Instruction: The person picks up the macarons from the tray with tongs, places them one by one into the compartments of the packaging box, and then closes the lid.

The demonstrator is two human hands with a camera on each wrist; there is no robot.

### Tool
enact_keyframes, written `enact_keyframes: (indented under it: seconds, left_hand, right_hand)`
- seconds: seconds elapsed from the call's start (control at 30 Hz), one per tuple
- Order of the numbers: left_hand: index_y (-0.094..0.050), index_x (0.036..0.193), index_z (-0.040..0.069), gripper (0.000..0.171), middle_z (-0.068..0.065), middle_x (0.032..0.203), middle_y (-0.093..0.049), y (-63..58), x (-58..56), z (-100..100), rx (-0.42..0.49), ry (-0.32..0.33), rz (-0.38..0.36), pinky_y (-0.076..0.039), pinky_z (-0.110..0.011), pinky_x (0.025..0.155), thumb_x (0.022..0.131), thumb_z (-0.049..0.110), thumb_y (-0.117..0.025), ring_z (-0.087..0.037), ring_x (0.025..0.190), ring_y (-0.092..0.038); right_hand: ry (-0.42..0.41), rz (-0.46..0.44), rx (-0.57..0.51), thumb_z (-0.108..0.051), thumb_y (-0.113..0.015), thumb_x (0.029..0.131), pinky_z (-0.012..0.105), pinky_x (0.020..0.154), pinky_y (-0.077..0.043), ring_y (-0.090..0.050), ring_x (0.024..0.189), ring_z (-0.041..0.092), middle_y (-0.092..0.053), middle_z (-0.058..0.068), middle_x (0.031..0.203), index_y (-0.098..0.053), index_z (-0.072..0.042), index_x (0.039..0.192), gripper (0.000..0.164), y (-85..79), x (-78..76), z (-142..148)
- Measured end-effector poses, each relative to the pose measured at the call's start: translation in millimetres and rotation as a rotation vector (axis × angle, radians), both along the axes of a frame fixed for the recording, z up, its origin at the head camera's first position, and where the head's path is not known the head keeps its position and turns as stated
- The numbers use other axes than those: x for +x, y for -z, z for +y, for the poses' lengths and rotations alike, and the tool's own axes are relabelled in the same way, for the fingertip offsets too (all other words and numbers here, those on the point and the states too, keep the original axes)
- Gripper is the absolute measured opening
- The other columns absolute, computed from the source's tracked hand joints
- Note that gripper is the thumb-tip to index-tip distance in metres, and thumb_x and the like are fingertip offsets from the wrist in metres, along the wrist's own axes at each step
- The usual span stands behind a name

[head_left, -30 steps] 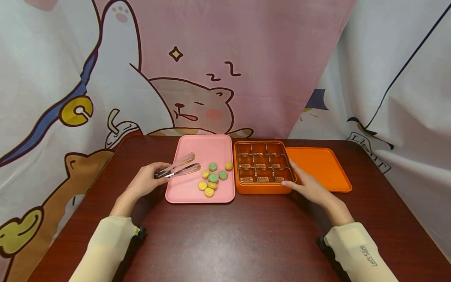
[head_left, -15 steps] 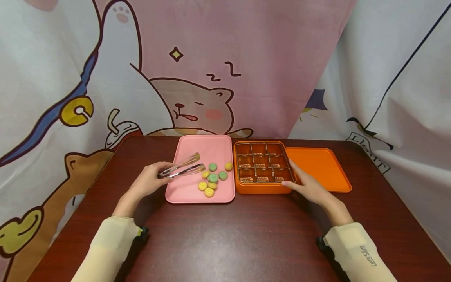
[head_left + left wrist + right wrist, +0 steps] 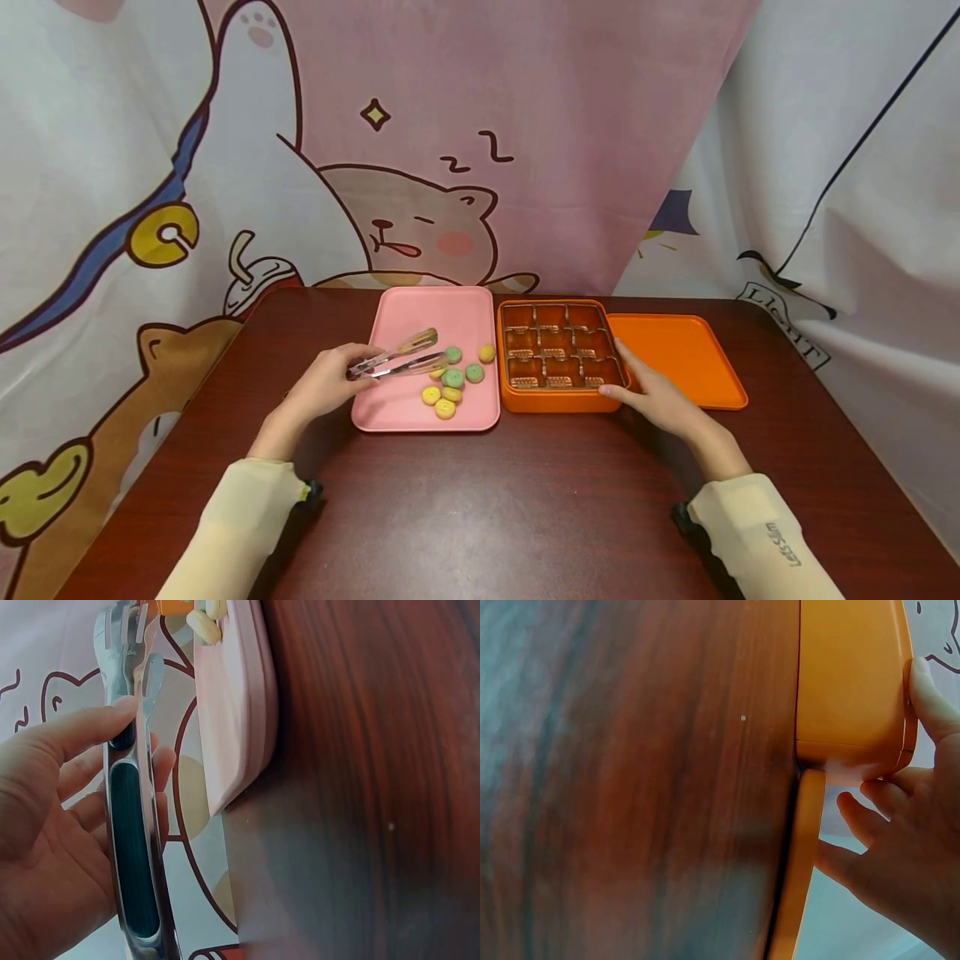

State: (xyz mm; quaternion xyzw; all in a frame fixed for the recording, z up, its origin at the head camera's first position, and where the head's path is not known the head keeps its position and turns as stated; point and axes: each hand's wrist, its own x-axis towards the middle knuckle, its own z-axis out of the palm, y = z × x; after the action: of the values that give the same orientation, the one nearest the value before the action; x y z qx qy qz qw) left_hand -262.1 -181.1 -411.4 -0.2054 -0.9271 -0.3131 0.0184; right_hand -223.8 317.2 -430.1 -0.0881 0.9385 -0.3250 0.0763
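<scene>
My left hand (image 3: 330,381) grips metal tongs (image 3: 135,847) with dark inset handles, thumb on one arm and fingers behind the other. The tongs' spread tips hang over a pink tray (image 3: 390,408), by small round macaron-like sweets, several yellow (image 3: 445,409) and several green (image 3: 475,373). Nothing sits between the tips. My right hand (image 3: 660,396) holds the near right corner of an orange box (image 3: 558,402), thumb on its front rim and fingers along the right side. Inside the box lies a clear divided insert (image 3: 553,342) of several compartments, with nothing seen in them.
An orange lid (image 3: 678,358) lies flat on the table right of the box, close to my right fingers. The box stands beside the pink tray. Behind the dark wooden table (image 3: 480,500) hangs a printed curtain (image 3: 585,167).
My left hand and the tongs have moved right across the tray, their tips now over the nearest green and yellow sweets. The right hand and the box have stayed still.
</scene>
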Motion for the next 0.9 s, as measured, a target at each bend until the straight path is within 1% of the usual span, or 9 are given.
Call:
enact_keyframes:
  seconds: [0.17,0.27,0.4,0.57,0.67,0.77,0.9]
  left_hand:
    - [-0.068,0.124,0.006,0.041,-0.014,0.117,-0.07,-0.8,-0.7,5.4,-0.013,0.009,-0.026,-0.049,-0.038,0.083,0.084,0.005,-0.075,-0.024,0.095,-0.061]
    - [-0.068,0.123,0.006,0.039,-0.012,0.114,-0.071,-2.3,-0.2,9.2,-0.024,0.023,-0.039,-0.047,-0.035,0.079,0.084,0.005,-0.075,-0.021,0.09,-0.059]
    - [-0.069,0.122,0.008,0.039,-0.011,0.114,-0.072,-2.5,0.7,13.9,-0.042,0.033,-0.051,-0.049,-0.036,0.081,0.084,0.007,-0.075,-0.021,0.092,-0.061]
    - [-0.069,0.123,0.008,0.039,-0.012,0.117,-0.072,-0.5,1.5,17.6,-0.055,0.054,-0.054,-0.053,-0.043,0.087,0.084,0.006,-0.076,-0.023,0.098,-0.065]
    - [-0.07,0.122,0.009,0.039,-0.011,0.116,-0.073,0.7,1.8,19.3,-0.06,0.055,-0.052,-0.053,-0.042,0.085,0.084,0.006,-0.076,-0.022,0.096,-0.065]
    - [-0.07,0.122,0.011,0.039,-0.009,0.114,-0.073,1.8,2.2,20.9,-0.074,0.045,-0.048,-0.052,-0.038,0.081,0.084,0.006,-0.076,-0.019,0.091,-0.064]
    - [-0.072,0.122,0.014,0.039,-0.008,0.113,-0.074,0.3,4.2,23.2,-0.101,0.034,-0.041,-0.051,-0.036,0.078,0.084,0.007,-0.076,-0.018,0.088,-0.063]
  right_hand:
    - [0.003,-0.003,0.0,-0.051,-0.06,0.096,0.072,0.113,-0.018,-0.019,0.147,0.054,-0.011,0.025,0.165,-0.003,-0.012,0.161,0.095,1.4,-0.8,0.8]
    - [0.006,-0.007,-0.004,-0.051,-0.06,0.096,0.072,0.113,-0.018,-0.018,0.147,0.054,-0.01,0.025,0.166,-0.001,-0.015,0.162,0.096,1.6,-1.0,0.9]
    - [0.009,-0.011,-0.008,-0.053,-0.059,0.096,0.072,0.114,-0.017,-0.016,0.148,0.052,-0.009,0.023,0.166,0.001,-0.018,0.161,0.095,2.0,-1.2,1.0]
    - [0.004,-0.007,-0.011,-0.052,-0.058,0.096,0.072,0.113,-0.016,-0.015,0.148,0.053,-0.007,0.024,0.166,0.002,-0.017,0.161,0.095,2.4,-1.4,0.9]
    - [0.003,-0.007,-0.013,-0.052,-0.058,0.096,0.072,0.114,-0.016,-0.014,0.149,0.052,-0.007,0.023,0.167,0.002,-0.018,0.161,0.095,2.0,-1.2,0.9]
    - [0.001,-0.01,-0.016,-0.052,-0.059,0.096,0.072,0.114,-0.015,-0.014,0.149,0.052,-0.006,0.022,0.167,0.002,-0.018,0.161,0.095,1.4,-1.1,1.4]
    - [-0.002,-0.011,-0.014,-0.051,-0.058,0.096,0.072,0.113,-0.015,-0.014,0.149,0.052,-0.006,0.022,0.167,0.003,-0.018,0.161,0.095,1.4,-0.8,1.7]
